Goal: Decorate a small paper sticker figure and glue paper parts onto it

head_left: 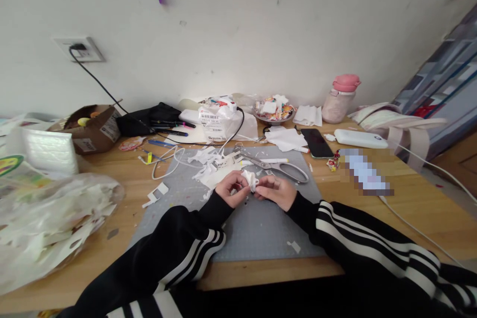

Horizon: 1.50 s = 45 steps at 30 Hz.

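Observation:
A small white folded or curled piece [250, 180] is held between my two hands above the grey cutting mat [268, 233]. My left hand [233, 189] pinches its left side, fingers curled. From the right, my right hand [276, 191] closes its thumb and fingertips on the piece's other edge. Grey-handled scissors [292, 171] lie on the mat just behind my right hand, beside a white marker. White paper scraps [214, 166] are heaped behind my left hand.
A plastic bag of scraps [55, 218] and a cardboard box [91, 131] stand at left. Behind are pens, a bowl of scraps [274, 109] and a pink bottle [339, 102]. A black phone [316, 142], a white case [360, 138] and cables lie at right.

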Available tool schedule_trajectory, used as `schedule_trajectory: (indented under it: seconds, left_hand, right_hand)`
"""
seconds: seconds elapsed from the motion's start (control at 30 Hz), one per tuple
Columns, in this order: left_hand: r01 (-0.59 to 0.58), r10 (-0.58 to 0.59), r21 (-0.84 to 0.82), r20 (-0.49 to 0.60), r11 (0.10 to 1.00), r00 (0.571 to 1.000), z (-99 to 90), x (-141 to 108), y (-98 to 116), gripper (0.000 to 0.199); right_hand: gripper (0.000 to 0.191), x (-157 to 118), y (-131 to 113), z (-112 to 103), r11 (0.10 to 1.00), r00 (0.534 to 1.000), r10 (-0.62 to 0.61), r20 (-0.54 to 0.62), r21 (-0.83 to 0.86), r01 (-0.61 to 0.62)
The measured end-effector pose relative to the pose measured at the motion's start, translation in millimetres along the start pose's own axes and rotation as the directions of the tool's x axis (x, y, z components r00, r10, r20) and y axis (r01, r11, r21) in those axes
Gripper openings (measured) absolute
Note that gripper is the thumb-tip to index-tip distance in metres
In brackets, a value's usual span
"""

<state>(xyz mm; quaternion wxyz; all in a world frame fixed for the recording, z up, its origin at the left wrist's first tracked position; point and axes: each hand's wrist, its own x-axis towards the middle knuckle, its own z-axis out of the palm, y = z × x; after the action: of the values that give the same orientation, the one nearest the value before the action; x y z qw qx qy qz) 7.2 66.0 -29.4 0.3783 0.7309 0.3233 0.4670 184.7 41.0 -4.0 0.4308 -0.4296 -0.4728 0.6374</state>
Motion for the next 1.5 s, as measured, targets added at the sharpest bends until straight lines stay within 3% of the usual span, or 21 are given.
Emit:
schedule_trajectory:
  seconds: [0.4, 0.7, 0.97, 1.5]
  left_hand:
    - [0.064, -0.063, -0.025, 0.016, 0.998, 0.998, 9.5, 1, 16, 0.024]
    - [0.188, -0.186, -0.106, 0.027, 0.976, 0.982, 12.8, -2, 3, 0.034]
    - [0.188, -0.176, -0.131, 0.102, 0.973, 0.979, 10.3, -3, -6, 0.031]
    - [0.174, -0.167, -0.089, 0.073, 0.981, 0.983, 9.1, -7, -8, 0.021]
  right_hand:
    - [0.029, -4, 1, 6, 0.996, 0.996, -0.011, -0.088, -0.089, 0.003]
    - [0.021, -4, 1, 7, 0.993, 0.994, -0.028, -0.106, -0.113, 0.016]
    - [0.02, -5, -1, 9, 0.994, 0.993, 0.004, -0.115, -0.112, -0.017]
    - [0.017, -5, 1, 9, 0.98, 0.988, 0.0, -0.155, -0.198, -0.031]
